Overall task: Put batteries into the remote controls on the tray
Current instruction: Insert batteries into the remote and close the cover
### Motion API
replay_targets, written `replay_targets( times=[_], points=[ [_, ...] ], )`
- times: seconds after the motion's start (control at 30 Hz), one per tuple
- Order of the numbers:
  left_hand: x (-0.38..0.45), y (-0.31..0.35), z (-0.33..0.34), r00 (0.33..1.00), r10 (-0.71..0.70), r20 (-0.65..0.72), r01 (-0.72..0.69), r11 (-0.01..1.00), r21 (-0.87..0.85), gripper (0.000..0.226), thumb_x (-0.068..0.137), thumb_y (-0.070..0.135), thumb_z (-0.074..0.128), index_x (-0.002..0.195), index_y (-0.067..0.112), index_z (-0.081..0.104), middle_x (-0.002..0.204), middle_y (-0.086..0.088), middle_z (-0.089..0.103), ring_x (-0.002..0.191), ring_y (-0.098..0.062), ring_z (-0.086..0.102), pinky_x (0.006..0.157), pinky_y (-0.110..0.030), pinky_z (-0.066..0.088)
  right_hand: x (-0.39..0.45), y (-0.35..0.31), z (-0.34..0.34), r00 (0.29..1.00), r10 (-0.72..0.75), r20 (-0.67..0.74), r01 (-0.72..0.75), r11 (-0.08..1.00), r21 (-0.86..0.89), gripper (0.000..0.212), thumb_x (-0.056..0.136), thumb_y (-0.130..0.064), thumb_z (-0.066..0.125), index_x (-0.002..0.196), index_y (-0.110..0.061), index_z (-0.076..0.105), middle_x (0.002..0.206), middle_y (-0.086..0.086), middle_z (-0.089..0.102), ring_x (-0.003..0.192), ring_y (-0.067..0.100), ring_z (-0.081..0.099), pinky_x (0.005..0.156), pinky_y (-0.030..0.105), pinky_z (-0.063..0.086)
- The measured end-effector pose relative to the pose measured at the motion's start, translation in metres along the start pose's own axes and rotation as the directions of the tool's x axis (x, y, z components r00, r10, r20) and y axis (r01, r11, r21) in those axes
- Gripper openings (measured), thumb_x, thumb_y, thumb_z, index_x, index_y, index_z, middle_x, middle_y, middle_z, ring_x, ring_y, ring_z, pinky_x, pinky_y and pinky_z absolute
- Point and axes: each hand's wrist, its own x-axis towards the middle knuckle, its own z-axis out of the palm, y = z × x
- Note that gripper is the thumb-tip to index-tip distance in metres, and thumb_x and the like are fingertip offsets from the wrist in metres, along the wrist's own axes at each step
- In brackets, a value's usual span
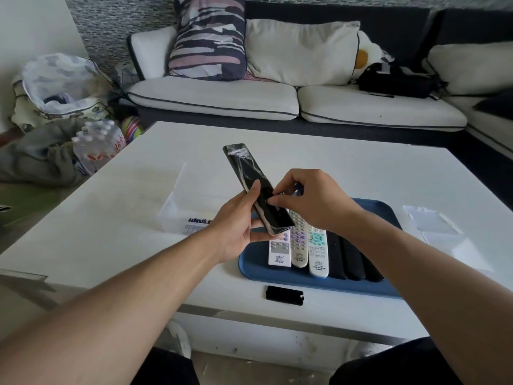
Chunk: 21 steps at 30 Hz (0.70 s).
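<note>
My left hand (238, 223) grips a long black remote (251, 179), wrapped in clear plastic, and holds it tilted above the table. My right hand (311, 200) has its fingers curled onto the remote's lower back; what its fingertips pinch is hidden. A blue tray (277, 277) under my hands carries three white remotes (298, 245) and several black remotes (351, 259). A black battery cover (284, 295) lies on the table in front of the tray. Left of the tray, a clear plastic box (177, 209) holds batteries (195, 222).
The white table (111, 232) has clear plastic wrappers (433, 222) at its right. A sofa with cushions (302, 51) stands behind it. Water bottles (97, 143) and bags lie on the floor at left.
</note>
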Motion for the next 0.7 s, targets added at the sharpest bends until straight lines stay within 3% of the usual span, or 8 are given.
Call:
replay_targets(
  times=[0.13, 0.27, 0.4, 0.57, 0.7],
  points=[
    [0.001, 0.0, -0.002, 0.999, 0.01, -0.037, -0.011, 1.0, -0.012, 0.045, 0.102, 0.045, 0.05, 0.124, 0.009, 0.064, 0.094, -0.009, 0.077, 0.088, -0.026, 0.075, 0.069, -0.045, 0.062, -0.003, -0.004, -0.004, 1.0, -0.001, -0.018, 0.001, 0.999, 0.053, 0.013, 0.076, -0.027, 0.087, 0.086, -0.023, 0.08, 0.06, -0.014, 0.062, 0.05, -0.003, 0.048, 0.049, 0.006, 0.034],
    [0.004, 0.001, -0.006, 0.996, 0.011, -0.085, -0.015, 0.999, -0.044, 0.043, 0.102, 0.043, 0.052, 0.123, 0.008, 0.063, 0.102, -0.012, 0.076, 0.097, -0.033, 0.073, 0.073, -0.048, 0.062, -0.006, -0.008, -0.011, 0.995, -0.009, 0.097, 0.01, 1.0, -0.008, 0.014, 0.083, -0.022, 0.081, 0.097, -0.023, 0.08, 0.045, -0.03, 0.053, 0.046, -0.009, 0.05, 0.046, 0.006, 0.035],
    [0.004, 0.001, -0.008, 0.997, 0.006, -0.081, -0.01, 0.999, -0.044, 0.045, 0.101, 0.043, 0.053, 0.126, 0.006, 0.063, 0.105, -0.014, 0.075, 0.095, -0.032, 0.074, 0.075, -0.05, 0.062, -0.006, -0.008, -0.01, 0.992, -0.015, 0.123, 0.02, 0.999, -0.035, 0.016, 0.078, -0.024, 0.085, 0.094, -0.025, 0.081, 0.047, -0.029, 0.053, 0.043, -0.001, 0.046, 0.043, 0.01, 0.032],
    [0.001, 0.002, -0.007, 1.0, -0.003, 0.003, 0.003, 0.999, 0.035, 0.042, 0.102, 0.042, 0.052, 0.124, 0.009, 0.065, 0.098, -0.01, 0.075, 0.084, -0.023, 0.073, 0.076, -0.048, 0.062, -0.007, -0.004, -0.006, 0.987, -0.002, 0.162, 0.001, 1.0, 0.003, 0.023, 0.067, -0.03, 0.092, 0.082, -0.026, 0.075, 0.066, -0.022, 0.067, 0.047, 0.004, 0.042, 0.045, 0.015, 0.038],
    [0.001, 0.003, -0.008, 1.0, 0.01, 0.023, -0.012, 0.999, 0.052, 0.04, 0.101, 0.042, 0.053, 0.123, 0.01, 0.065, 0.094, -0.009, 0.075, 0.083, -0.023, 0.072, 0.071, -0.046, 0.062, -0.006, -0.003, -0.005, 0.986, 0.006, 0.165, 0.002, 0.999, -0.053, 0.025, 0.066, -0.038, 0.091, 0.071, -0.024, 0.071, 0.06, -0.016, 0.06, 0.047, 0.005, 0.041, 0.042, 0.015, 0.037]
  ],
)
